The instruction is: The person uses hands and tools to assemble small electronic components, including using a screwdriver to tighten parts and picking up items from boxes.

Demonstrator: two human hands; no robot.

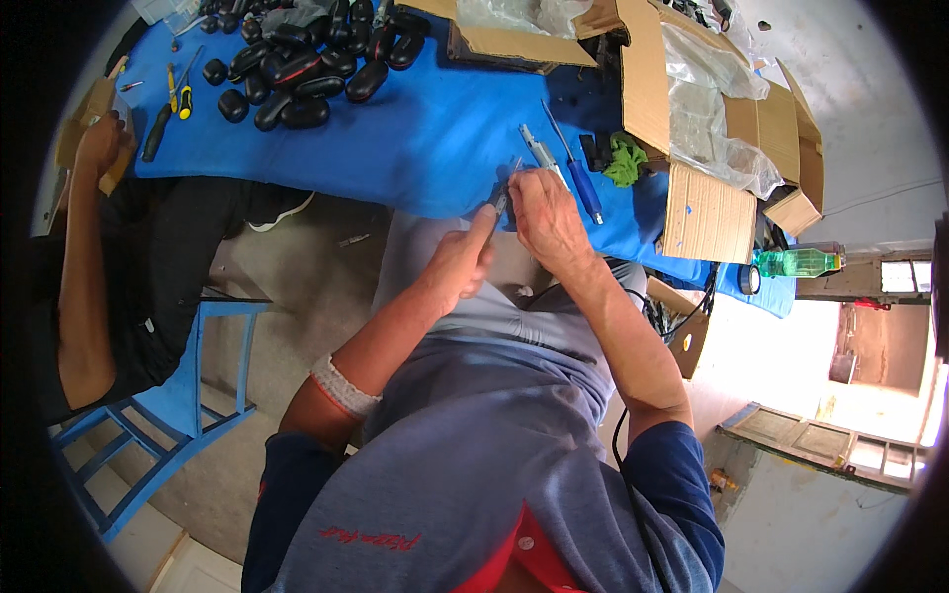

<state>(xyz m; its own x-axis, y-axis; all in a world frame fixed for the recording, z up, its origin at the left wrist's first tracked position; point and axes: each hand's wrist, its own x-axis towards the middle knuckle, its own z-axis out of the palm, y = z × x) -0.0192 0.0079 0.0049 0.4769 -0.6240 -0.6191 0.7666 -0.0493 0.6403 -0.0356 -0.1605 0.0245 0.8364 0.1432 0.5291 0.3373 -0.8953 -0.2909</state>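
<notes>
1. Small dark slim part (501, 196) held up in front of the body, just at the near edge of the blue tabletop (425, 138); too small to tell its kind.
2. Left hand (457, 265): grip closed around the part's lower end, thumb pressed up along it.
3. Right hand (542, 212): fingertips pinching the part's top end.
4. Judgement: best to keep the left hold firm and work with the right fingertips only, close over the tabletop edge.
5. Beyond the part: blue-handled screwdriver (578, 173), green rag (625, 160), cardboard boxes (712, 148).
6. Far left of it: pile of black casings (297, 74); another person's hand (99, 143).
</notes>
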